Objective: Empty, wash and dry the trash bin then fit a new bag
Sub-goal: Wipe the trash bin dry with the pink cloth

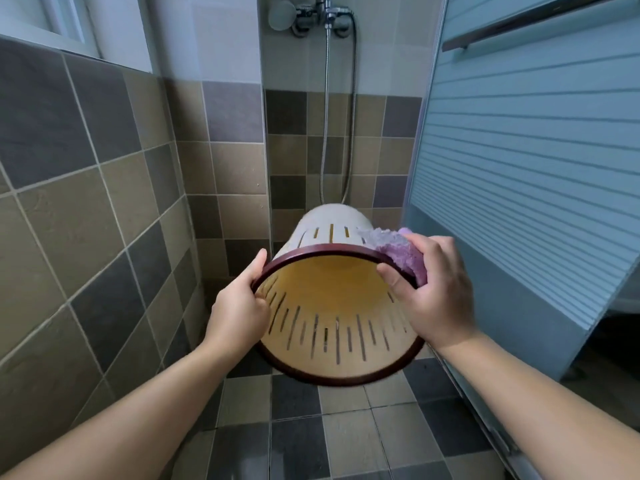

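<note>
In a tiled shower corner, you hold the trash bin [332,306] in mid-air above the floor [346,427], tipped on its side with nothing under it. Your left hand [242,306] curls around the dark red rim [322,251] on the near left, thumb over the edge. Your right hand [429,292] grips the opposite side of the rim, thumb hooked inside the mouth and fingers pressing a purple cloth [398,251] against the outer wall.

The bin's mouth faces you and slightly down; its closed base points away, toward the tiled wall [235,168] beneath the shower hose [325,116] and mixer tap [325,12]. Its long axis runs from your chest outward and a little upward, so the slotted wall shows both above the rim and across the lower inside.

The bin looks empty and the cloth is on it, so the step in hand appears to be wiping it dry. To do that well, keep the left hand as the steady anchor and let it turn the rim bit by bit while the right hand draws the cloth along the wall from rim to base. Work the slots, where water likely sits. Keeping the mouth tilted low should let drips run out rather than pool at the base. The inside probably still needs its own pass.
</note>
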